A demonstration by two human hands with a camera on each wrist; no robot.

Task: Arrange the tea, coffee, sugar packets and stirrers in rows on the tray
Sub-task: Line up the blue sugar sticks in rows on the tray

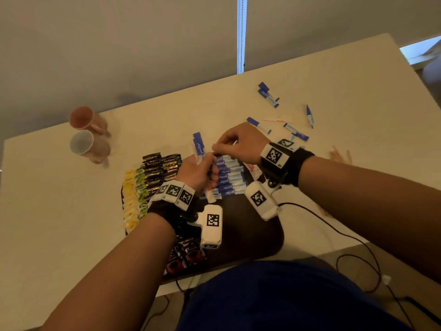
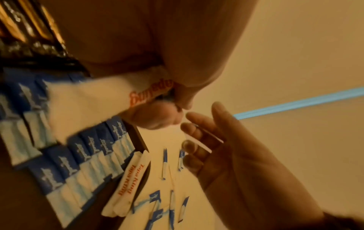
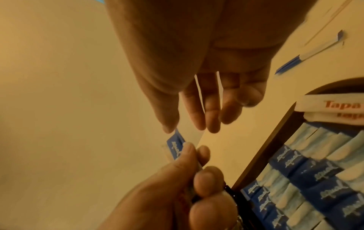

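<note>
A dark tray (image 1: 250,230) carries rows of yellow tea packets (image 1: 130,199), black coffee packets (image 1: 160,168) and blue sugar sticks (image 1: 229,177), which also show in the wrist views (image 3: 307,174). My left hand (image 1: 200,168) hovers over the tray's far edge and grips a small bundle: a blue sugar stick (image 3: 174,144) pointing up and a white stick with orange print (image 2: 88,101). My right hand (image 1: 236,144) hangs just above it, fingers fairly straight, thumb and fingertips (image 3: 201,124) at the blue stick's top end. Whether they touch it I cannot tell.
Loose blue sugar sticks (image 1: 268,94) and wooden stirrers (image 1: 340,155) lie on the table beyond and right of the tray. Two mugs (image 1: 83,143) lie at the far left. White orange-print sticks (image 1: 253,169) sit at the tray's right edge. Red packets (image 1: 186,256) fill its near corner.
</note>
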